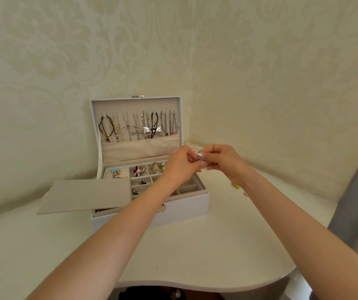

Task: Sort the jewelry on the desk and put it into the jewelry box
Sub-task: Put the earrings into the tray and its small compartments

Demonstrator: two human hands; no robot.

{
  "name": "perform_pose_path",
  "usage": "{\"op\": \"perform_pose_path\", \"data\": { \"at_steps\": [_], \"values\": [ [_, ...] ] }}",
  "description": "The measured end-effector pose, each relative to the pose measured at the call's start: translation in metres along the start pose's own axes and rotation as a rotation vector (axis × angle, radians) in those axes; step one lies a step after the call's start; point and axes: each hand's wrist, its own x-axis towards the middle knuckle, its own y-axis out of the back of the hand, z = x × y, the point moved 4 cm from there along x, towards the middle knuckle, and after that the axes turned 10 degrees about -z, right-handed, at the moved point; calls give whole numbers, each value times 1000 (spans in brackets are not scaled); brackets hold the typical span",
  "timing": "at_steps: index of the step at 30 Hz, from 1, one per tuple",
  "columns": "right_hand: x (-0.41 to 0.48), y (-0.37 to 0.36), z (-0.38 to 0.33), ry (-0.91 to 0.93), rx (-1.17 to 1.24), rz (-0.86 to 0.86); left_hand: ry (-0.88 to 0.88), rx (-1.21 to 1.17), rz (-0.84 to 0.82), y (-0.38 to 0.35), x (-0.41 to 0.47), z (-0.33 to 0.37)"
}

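Trinket (199,154): likely light, delicate, slippery; hold its solid body.
Fingers: left hand (181,166), right hand (222,161) both pinch it, 2 o'clock of box (182,205).

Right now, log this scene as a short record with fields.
box: jewelry box, lid open, on desk
lid: necklaces hanging in a row
hands: left hand and right hand both pinch a small silver piece near the box's right end
loose: flat grey panel lying across box's left side; small yellow pieces on desk, right of box
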Motion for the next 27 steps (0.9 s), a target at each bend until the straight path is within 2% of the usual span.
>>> {"op": "perform_pose_path", "data": {
  "at_steps": [8,17,23,27],
  "values": [
    [-5,-12,2,-21,194,-44,78,-332,-90,10,-11,-8],
    [-2,-32,0,21,339,-45,82,-433,-44,36,-24,-14],
    [-1,-41,-2,33,277,-17,123,-342,-39,52,-36,-15],
    [-1,-41,-3,24,248,-20,110,-58,-23,71,-45,-19]
  ]
}}
